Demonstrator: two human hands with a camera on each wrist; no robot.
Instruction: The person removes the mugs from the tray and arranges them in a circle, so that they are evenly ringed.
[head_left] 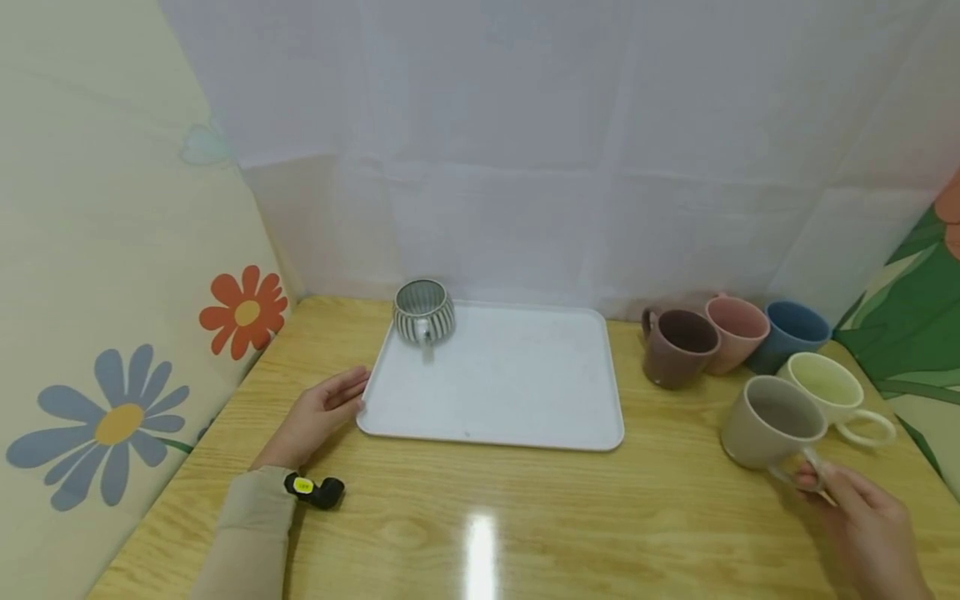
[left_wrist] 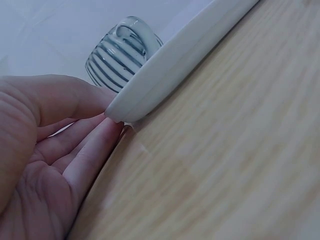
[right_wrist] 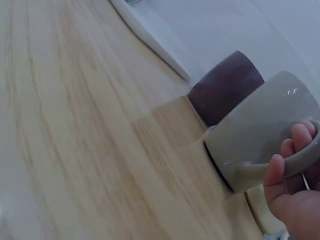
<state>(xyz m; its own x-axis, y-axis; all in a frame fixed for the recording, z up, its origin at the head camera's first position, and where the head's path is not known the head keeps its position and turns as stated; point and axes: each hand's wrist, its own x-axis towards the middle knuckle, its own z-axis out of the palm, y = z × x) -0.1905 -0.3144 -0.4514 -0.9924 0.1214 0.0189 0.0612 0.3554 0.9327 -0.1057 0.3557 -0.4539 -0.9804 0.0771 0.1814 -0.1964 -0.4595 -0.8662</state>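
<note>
My left hand is at the front left of a white tray, its thumb and fingers pinching the rim, as the left wrist view shows. A striped grey-and-white mug stands in the tray's back left corner, handle towards me. Over on the right, my right hand grips a beige mug by its handle, with fingers curled through the loop. The mug is upright; whether its base touches the table cannot be told. Just behind it stands a pale yellow mug.
Behind the beige mug are a dark brown mug, a pink mug and a blue mug, grouped closely. A white cloth hangs along the back of the wooden table. Flower-patterned fabric borders the left side.
</note>
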